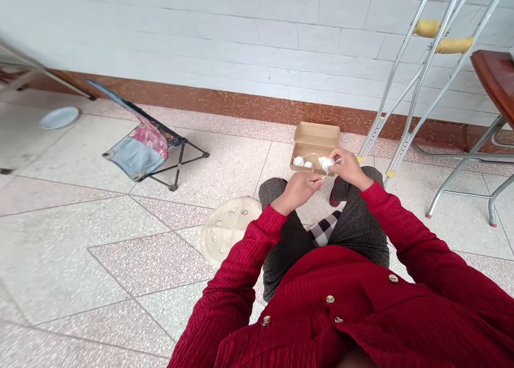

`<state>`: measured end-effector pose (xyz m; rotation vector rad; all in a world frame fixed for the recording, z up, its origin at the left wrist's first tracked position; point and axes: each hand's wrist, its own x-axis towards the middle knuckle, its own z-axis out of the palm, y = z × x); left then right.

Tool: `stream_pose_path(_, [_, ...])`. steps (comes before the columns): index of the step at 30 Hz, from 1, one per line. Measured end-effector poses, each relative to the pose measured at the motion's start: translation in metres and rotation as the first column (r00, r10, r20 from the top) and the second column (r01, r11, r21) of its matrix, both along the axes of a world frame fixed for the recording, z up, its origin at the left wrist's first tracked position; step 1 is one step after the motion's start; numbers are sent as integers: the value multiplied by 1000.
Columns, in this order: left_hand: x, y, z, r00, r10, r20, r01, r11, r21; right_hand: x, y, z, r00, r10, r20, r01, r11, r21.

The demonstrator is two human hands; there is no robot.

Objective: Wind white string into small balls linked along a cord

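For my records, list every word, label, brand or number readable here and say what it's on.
No readable text anywhere.
Open cardboard box: no printing visible on the faces that show.
Buttons on the red jacket: any marks are too small to read.
Patterned fabric of the folding chair: no lettering can be made out.

Likely home, covered porch or plain tiled room, not workshop. Speckled tile floor point(72, 239), white tiled wall point(160, 30), brown skirting point(180, 96). Domestic items: low folding stool point(156, 143), crutches point(417, 84) against wall, folding table point(496, 79).
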<state>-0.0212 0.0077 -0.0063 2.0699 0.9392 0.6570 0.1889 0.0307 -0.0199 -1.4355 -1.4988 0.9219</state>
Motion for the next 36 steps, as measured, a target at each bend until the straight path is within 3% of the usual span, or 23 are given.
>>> stream_pose_path(2, [-7, 12, 7, 999, 31, -11, -30, 995, 97, -2, -11, -7, 981, 189, -46, -192, 977, -94])
stream_pose_path(4, [-13, 22, 13, 1000, 26, -6, -24, 989, 148, -5, -24, -4, 919, 335, -208, -371, 913, -168])
stream_pose_path(7, [-15, 31, 17, 999, 1, 43, -7, 992, 125, -8, -38, 12, 822, 353, -447, -471, 862, -186])
stream_pose_path(10, [-9, 29, 14, 993, 43, 106, -47, 998, 31, -10, -37, 31, 787, 241, -568, -386, 911, -148])
stream_pose_path(14, [2, 17, 4, 993, 63, 101, -57, 997, -56, -10, -14, 38, 810, 56, -584, -131, 988, -87])
stream_pose_path(16, [5, 10, 0, 997, 24, 69, -19, 998, -63, -6, 0, 31, 893, -44, -448, 43, 999, -14])
stream_pose_path(18, [5, 6, -2, 1000, -9, 25, 11, 999, -51, 0, 8, 20, 972, -135, -190, 153, 985, 84])
stream_pose_path(20, [1, 7, 1, 1000, -4, -11, 4, 1000, -12, 4, 8, 7, 989, -132, 66, 124, 986, 115])
stream_pose_path(22, [-4, 12, 5, 999, 26, -21, -24, 998, 55, 4, -2, -3, 987, 26, 156, -32, 999, 42])
stream_pose_path(25, [-11, 23, 11, 999, 32, 0, -32, 990, 135, -3, -22, -4, 937, 342, -65, -347, 932, -104])
stream_pose_path(28, [-13, 30, 13, 997, -6, 82, -2, 996, 93, -10, -36, 10, 825, 424, -374, -501, 855, -137])
stream_pose_path(32, [-8, 28, 6, 984, 26, 175, -13, 997, -72, -11, -40, 33, 770, 259, -583, -388, 915, -107])
stream_pose_path(36, [-3, 20, -3, 987, 12, 158, 9, 991, -131, -5, -24, 42, 774, 98, -626, -172, 983, -59])
